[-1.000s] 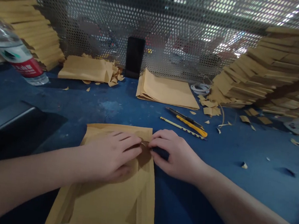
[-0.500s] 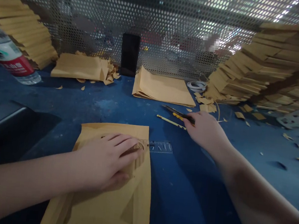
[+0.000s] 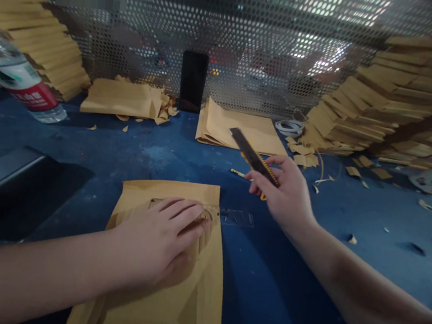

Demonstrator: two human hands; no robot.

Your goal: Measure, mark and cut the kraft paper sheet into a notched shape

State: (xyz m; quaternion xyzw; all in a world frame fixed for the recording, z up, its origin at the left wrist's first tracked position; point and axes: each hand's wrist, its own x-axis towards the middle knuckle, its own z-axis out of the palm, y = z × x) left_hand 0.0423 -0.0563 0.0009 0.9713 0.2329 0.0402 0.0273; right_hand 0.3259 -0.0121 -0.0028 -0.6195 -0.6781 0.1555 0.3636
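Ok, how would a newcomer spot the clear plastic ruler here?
On the blue tabletop, find the large tan paper envelope nearest the camera. Partly under the left hand, the ruler crosses the envelope's upper part and juts past its right edge. Unlike the paper, it is transparent, with fine markings.

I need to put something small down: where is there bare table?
Behind the near envelope, left of the pencil; also between that envelope and the right forearm, nearer than the ruler. The back right is crowded with scraps, cable and stacks.

Bottle near leaning black phone
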